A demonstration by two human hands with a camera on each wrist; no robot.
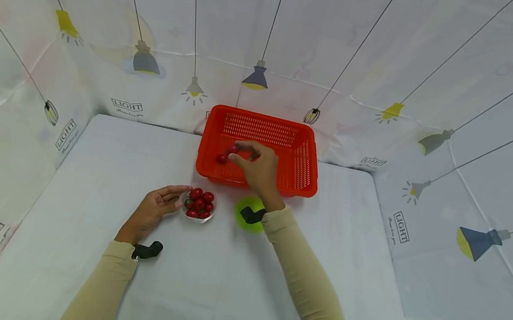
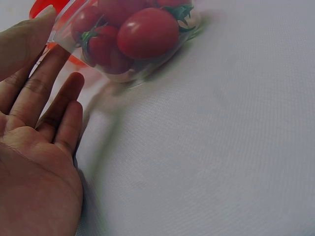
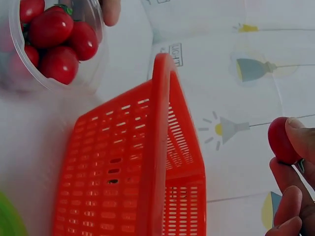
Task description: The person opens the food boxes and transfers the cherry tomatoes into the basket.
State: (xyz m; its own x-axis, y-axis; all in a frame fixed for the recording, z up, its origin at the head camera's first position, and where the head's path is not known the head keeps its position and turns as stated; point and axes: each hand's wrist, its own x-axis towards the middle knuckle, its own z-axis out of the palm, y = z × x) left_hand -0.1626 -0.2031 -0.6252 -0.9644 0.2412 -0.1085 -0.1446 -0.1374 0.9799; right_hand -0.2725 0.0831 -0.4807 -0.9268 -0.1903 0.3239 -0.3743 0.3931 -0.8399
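My right hand (image 1: 257,168) is over the red plastic basket (image 1: 304,173), pinching a cherry tomato (image 3: 279,141) between thumb and fingers. A second cherry tomato (image 1: 221,158) lies in the basket at its left side. Nearer to me, a small clear plastic container (image 1: 198,220) stands on the table, filled with several cherry tomatoes (image 2: 150,32), some with green stems. My left hand (image 1: 155,209) holds this container by its left side, thumb at the rim and the forefinger reaching along the far side.
A bright green round object (image 1: 249,226) lies on the white-covered table (image 1: 197,279) below my right wrist, right of the container. The basket stands at the table's back edge, close to a hanging backdrop (image 1: 340,75) printed with lamps.
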